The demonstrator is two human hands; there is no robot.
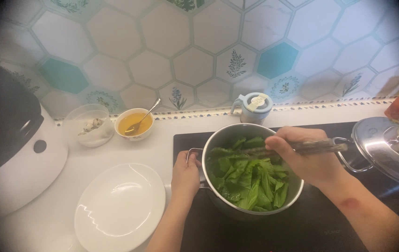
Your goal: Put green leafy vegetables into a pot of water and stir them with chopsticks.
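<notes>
Both hands closed: left [185, 175] on pot handle [193, 156], right [302, 156] gripping chopsticks [321, 147].

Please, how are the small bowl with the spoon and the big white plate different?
The small bowl holds a yellow-orange liquid and a spoon; the white plate holds nothing. The bowl is deep and small; the plate is shallow and much wider. The bowl stands at the tiled wall; the plate lies at the near edge, beside the left hand. Both are round, white, and on the counter.

Steel pot [218, 140] upright on black cooktop, full of green leaves [251, 179], dark chopsticks [302, 148] across it.
</notes>
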